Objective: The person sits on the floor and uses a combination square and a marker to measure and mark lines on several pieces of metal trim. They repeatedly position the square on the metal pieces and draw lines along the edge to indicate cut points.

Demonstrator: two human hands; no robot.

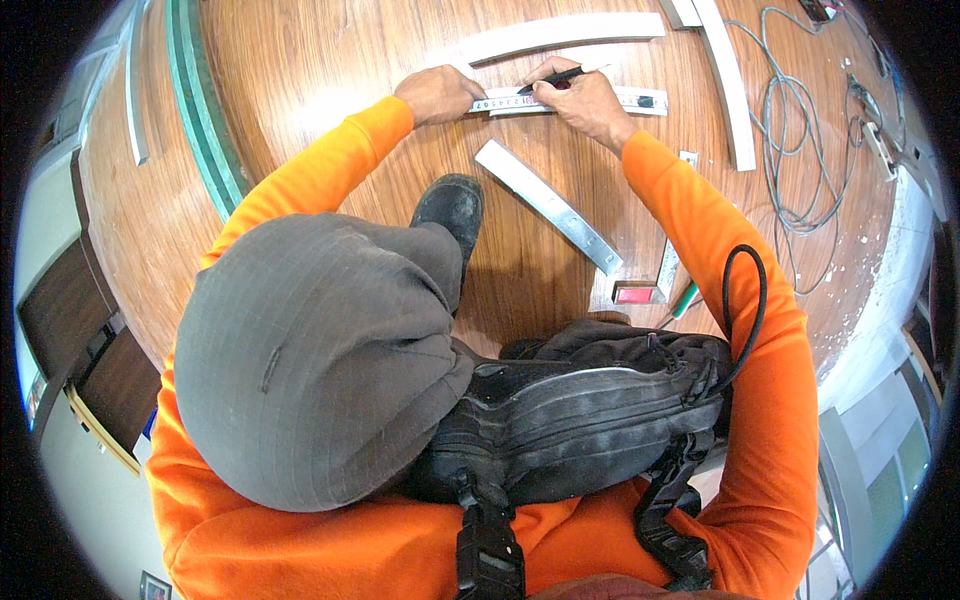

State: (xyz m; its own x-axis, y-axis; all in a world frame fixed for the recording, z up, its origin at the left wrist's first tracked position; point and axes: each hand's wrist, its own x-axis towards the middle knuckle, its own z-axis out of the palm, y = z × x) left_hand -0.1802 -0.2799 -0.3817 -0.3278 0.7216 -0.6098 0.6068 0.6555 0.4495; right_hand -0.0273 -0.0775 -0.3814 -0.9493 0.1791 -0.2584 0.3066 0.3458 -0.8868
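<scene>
My left hand [438, 95] pinches a white measuring tape [500, 103] near its left end. Printed marks run along the tape, which lies over a short pale metal strip [652, 110] on the wood-patterned floor. A black pen [558, 78] is gripped in my right hand [592, 108], its tip down near the tape's edge. The right hand's fingers hide part of the tape and strip. Just nearer to me, a loose silvery metal strip [550, 205] lies at a slant, touched by neither hand.
Beyond my hands lies a white bar [565, 35]; a longer one [728, 90] is at right. A grey cable [790, 190] loops beside it. Close by are a metal square [668, 262], a red block [633, 293] and a green-handled tool [686, 299]. Long green strips [200, 110] lie left.
</scene>
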